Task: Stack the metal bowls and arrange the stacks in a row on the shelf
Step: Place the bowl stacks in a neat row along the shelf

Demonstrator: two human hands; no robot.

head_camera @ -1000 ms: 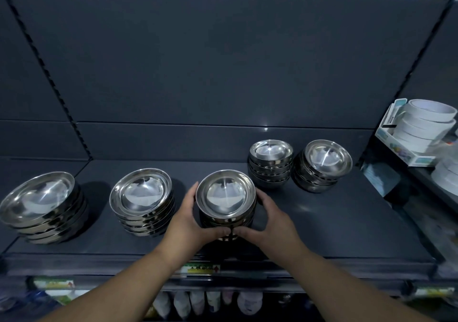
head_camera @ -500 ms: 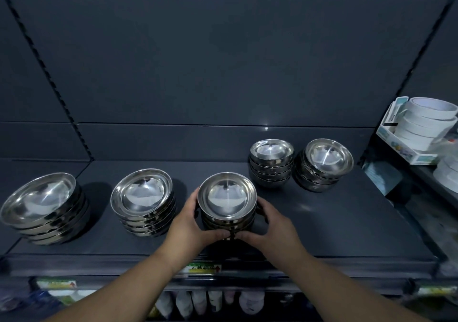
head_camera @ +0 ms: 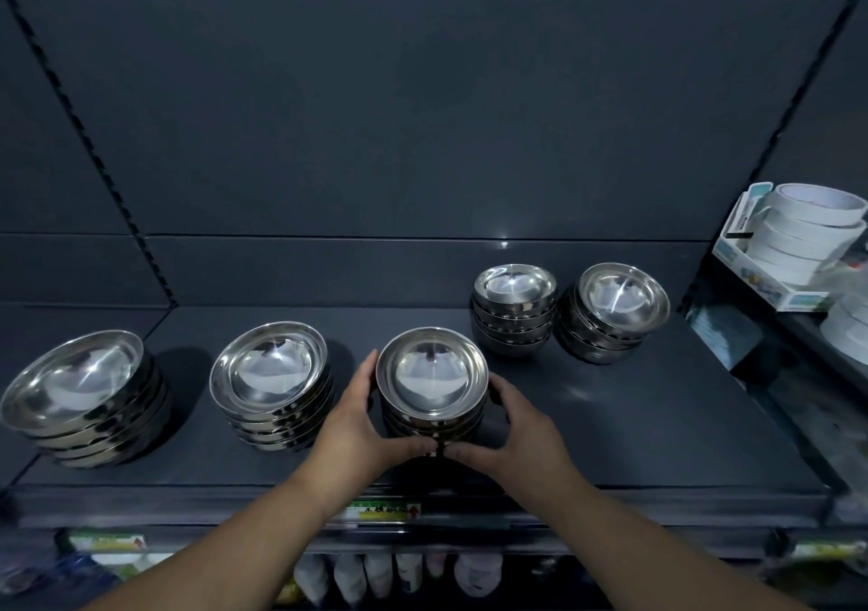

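Observation:
A stack of metal bowls (head_camera: pixel 432 375) stands at the middle front of the dark shelf (head_camera: pixel 634 427). My left hand (head_camera: pixel 359 422) grips its left side and my right hand (head_camera: pixel 512 432) grips its right side, the thumbs nearly meeting at the stack's front base. To its left stand a second bowl stack (head_camera: pixel 270 382) and a third, wider bowl stack (head_camera: pixel 80 392) at the far left. Two more stacks sit further back on the right: a small one (head_camera: pixel 514 309) and a tilted one (head_camera: pixel 615 312).
A box of white tape rolls (head_camera: pixel 794 239) sits on the neighbouring shelf at the right. The shelf's front rail carries a green price label (head_camera: pixel 385 511). White items (head_camera: pixel 399 577) hang or stand on the level below.
The stack between my hands has shifted slightly toward me and sits lower in view. Both hands keep the same grip on it.

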